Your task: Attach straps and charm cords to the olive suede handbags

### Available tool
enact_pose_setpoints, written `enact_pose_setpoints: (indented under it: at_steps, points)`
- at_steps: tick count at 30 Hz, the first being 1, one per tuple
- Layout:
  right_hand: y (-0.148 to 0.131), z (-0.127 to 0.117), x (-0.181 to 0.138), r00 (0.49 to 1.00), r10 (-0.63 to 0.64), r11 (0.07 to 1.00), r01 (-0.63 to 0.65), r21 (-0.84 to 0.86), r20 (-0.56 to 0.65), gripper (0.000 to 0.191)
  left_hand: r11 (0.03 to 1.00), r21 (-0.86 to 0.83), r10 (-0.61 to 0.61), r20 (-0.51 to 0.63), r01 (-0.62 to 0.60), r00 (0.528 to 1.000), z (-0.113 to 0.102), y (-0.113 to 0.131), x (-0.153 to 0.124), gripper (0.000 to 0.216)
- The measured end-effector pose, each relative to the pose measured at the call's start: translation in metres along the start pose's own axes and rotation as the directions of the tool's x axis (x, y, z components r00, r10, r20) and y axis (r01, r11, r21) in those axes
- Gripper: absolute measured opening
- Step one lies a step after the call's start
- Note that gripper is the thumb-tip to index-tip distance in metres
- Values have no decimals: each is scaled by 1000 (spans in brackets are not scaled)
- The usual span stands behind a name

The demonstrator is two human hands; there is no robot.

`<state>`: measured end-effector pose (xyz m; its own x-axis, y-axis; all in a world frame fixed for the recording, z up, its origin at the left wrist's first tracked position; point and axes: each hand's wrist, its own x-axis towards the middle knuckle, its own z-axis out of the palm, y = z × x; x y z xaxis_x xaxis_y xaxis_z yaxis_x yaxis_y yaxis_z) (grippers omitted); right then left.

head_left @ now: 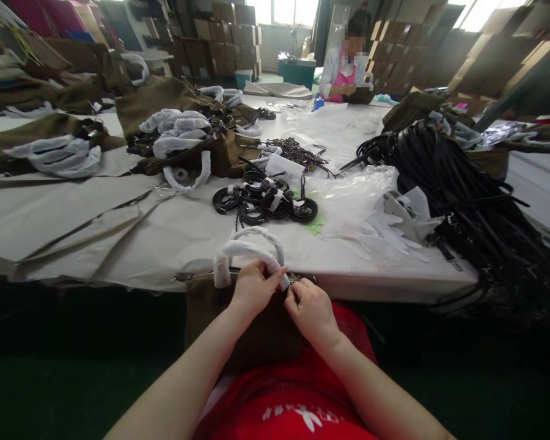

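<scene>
An olive-brown canvas bag (pixel 211 318) hangs against the near table edge, on my lap. Its two handles (pixel 242 247) are wrapped in white paper and arch up over the table edge. My left hand (pixel 254 287) pinches the right end of the wrapped handle at the bag's rim. My right hand (pixel 309 308) is closed beside it, fingertips pinching a small metal fitting at the same spot. Both hands touch the bag's top edge.
Coiled black straps (pixel 266 201) lie just beyond the bag. A big heap of black straps (pixel 467 201) fills the right side. Finished olive bags (pixel 174 128) with wrapped handles are piled at left. Clear plastic sheets (pixel 348 208) lie mid-table. A seated person (pixel 348 73) works at the far end.
</scene>
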<state>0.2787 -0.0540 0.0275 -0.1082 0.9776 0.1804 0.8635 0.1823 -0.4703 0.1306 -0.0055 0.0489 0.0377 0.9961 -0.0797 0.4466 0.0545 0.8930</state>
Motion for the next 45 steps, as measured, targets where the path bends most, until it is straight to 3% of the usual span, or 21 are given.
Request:
enact_pose_setpoints:
  at_steps: [6,8,13,16,19,21,23,25,27,30,33,40,45]
  points:
    - [-10,7,-10,998,-35,978,23,207,54,22,942,326,118,-99,-80,988,-1,9,-9,31]
    - [-11,8,-14,993,-83,969,61,239,83,23,936,342,119,-78,-86,990,-3,9,-7,33]
    - [-5,2,-13,952,-258,966,252,54,166,23,988,142,57,28,-61,998,-4,-4,4,32]
    - [-1,-3,-9,910,-329,934,354,-56,253,20,999,19,35,35,-35,999,-2,-12,7,34]
    - [0,-7,-7,884,-367,916,398,-54,290,18,980,-198,2,7,0,1000,-4,-10,9,37]
    - [1,-11,-9,893,-381,924,379,53,241,14,933,-357,-53,-26,40,998,-9,-5,10,40]
    - [3,-18,-11,942,-320,932,294,211,101,21,890,-448,-109,-43,78,993,-16,2,12,43]
    - [8,-25,-10,981,-188,922,196,334,-56,32,883,-457,-140,-46,104,989,-21,6,13,44]
    - [15,-29,-5,984,-138,919,169,357,-110,45,888,-445,-154,-44,118,987,-22,8,12,44]
    - [25,-26,9,960,-278,910,251,329,38,69,882,-453,-155,-24,128,988,-20,9,10,44]
    - [28,-21,23,915,-368,896,301,325,166,73,882,-461,-123,-28,96,992,-18,8,9,46]
    - [10,-27,20,950,-223,975,215,61,219,45,898,-426,-143,-57,106,988,-28,-12,19,45]
    - [5,-8,7,978,-123,992,116,52,170,39,953,-302,-50,-85,22,995,-31,-20,18,39]
